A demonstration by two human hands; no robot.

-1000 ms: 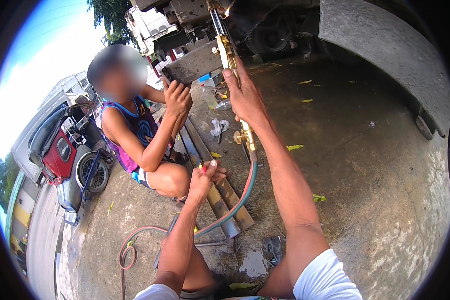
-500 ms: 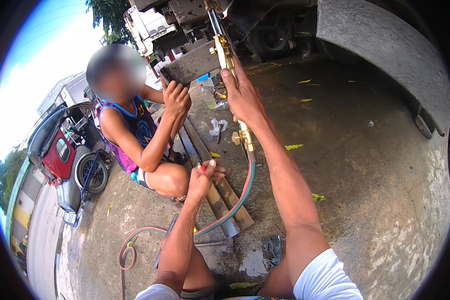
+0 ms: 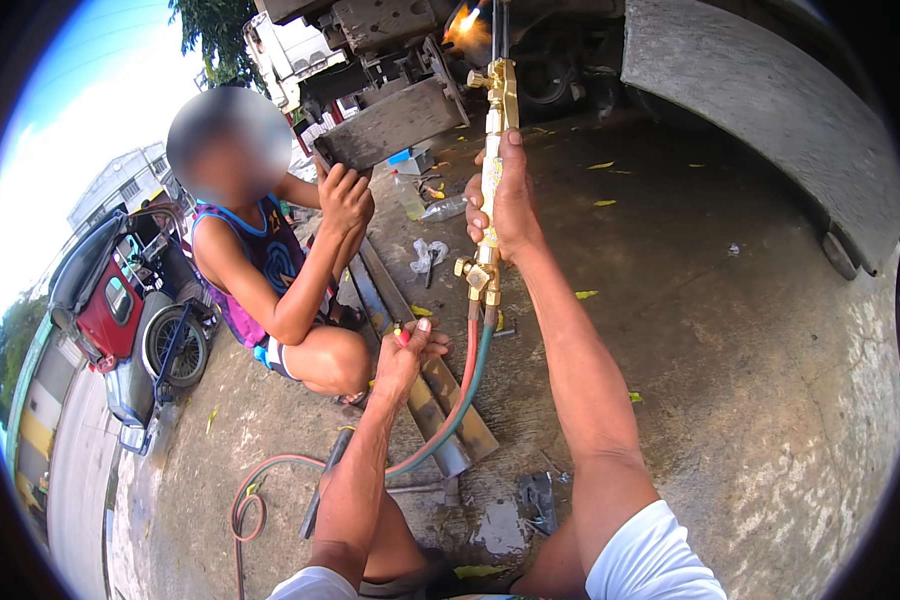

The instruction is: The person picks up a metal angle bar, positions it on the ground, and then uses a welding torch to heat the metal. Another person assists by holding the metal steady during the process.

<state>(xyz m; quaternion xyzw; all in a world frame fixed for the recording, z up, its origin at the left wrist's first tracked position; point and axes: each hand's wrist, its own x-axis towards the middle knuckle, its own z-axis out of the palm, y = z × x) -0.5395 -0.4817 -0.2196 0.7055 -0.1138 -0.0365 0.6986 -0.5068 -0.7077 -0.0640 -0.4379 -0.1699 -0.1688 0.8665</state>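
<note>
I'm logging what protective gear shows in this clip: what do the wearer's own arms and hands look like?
Both hands, the left hand and the right hand, are bare: no gloves, rings or a watch show. The forearms are bare too, lean and uncovered up to the elbows and beyond. Short white sleeves show only at the lower edge of the picture, one on each upper arm. No wrist straps, arm guards or markings are visible.

A glossy brass cutting torch (image 3: pixel 497 130) with smooth red and green rubber hoses (image 3: pixel 467 385), dull rusty steel angle bars (image 3: pixel 420 365), a rough, rusted metal plate (image 3: pixel 395 122) and stained, matt concrete ground (image 3: pixel 730 330).
</note>
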